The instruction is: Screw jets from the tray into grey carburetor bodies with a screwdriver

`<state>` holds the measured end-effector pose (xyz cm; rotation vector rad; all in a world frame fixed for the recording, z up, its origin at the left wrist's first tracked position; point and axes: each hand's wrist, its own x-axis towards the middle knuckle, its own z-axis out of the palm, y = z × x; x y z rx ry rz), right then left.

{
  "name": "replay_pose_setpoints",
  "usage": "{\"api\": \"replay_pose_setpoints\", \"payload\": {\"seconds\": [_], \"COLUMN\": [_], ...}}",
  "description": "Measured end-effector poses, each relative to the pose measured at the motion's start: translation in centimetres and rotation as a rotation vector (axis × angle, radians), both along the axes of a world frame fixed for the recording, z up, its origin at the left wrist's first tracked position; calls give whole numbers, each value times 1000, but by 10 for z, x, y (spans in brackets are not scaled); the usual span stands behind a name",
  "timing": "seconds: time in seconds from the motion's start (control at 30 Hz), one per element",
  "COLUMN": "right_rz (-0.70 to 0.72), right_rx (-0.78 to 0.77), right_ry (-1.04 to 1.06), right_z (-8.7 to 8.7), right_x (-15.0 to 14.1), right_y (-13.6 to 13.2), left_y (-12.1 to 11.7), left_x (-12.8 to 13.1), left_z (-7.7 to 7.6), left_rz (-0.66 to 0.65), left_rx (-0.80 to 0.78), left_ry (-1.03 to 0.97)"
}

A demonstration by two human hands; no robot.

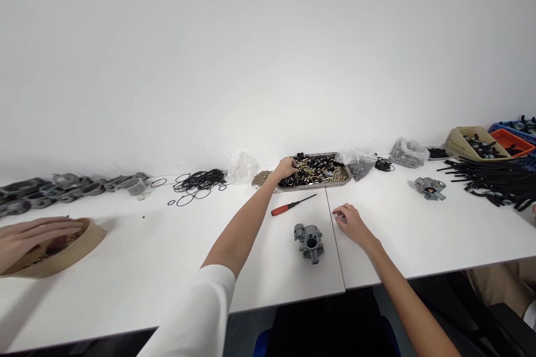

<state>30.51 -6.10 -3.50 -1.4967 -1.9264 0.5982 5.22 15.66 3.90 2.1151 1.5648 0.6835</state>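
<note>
My left hand [287, 168] reaches into the left end of a metal tray [312, 185] full of small brass and black parts. Its fingers are curled together among the parts, and whatever they may hold is hidden. My right hand [350, 222] rests on the table by the seam, fingers loosely bent and a little apart, with nothing in them. Between my arms a grey metal carburetor body [310, 242] stands on the white tabletop. A screwdriver [288, 207] with a red handle lies between it and the tray.
Black rubber rings [201, 179], a plastic bag [243, 167] and brass bits [261, 178] lie left of the tray. Another carburetor [430, 187] and black hoses [498, 178] are rightward. Another person's hand [37, 237] is over a tan container [79, 251] at left.
</note>
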Motion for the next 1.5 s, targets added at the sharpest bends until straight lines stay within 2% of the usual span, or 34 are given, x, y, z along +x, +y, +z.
{"api": "replay_pose_setpoints", "payload": {"seconds": [0.2,0.27,0.33,0.43,0.53,0.63,0.73,0.83,0.9,1.07,1.27,1.5], "right_rz": [8,8,1,-33,2,169,364,559,613,547,472,425], "right_rx": [-12,-13,-11,-14,-60,-146,-237,-346,-390,-367,-314,-266], "right_ry": [33,48,68,153,267,289,312,379,427,510,589,588], "right_z": [3,4,5,11,26,46,61,61,55,44,39,34], "right_x": [-1,0,2,3,-6,-27,-50,-65,-70,-78,-85,-86], "right_y": [-2,-2,-3,-6,-13,-16,-11,-1,3,-1,-8,-8], "left_y": [-13,-25,-48,-109,-191,-261,-297,-306,-305,-305,-305,-305], "left_x": [-3,-7,-14,-28,-36,-32,-20,-7,0,10,7,11], "left_z": [17,25,31,24,3,-21,-37,-43,-44,-43,-44,-48], "left_rz": [59,92,139,225,291,441,581,617,602,582,685,704], "left_rx": [83,132,185,261,323,318,249,172,147,138,132,117], "left_ry": [-192,-263,-321,-414,-667,-818,-925,-1006,-1050,-1085,-1099,-1065]}}
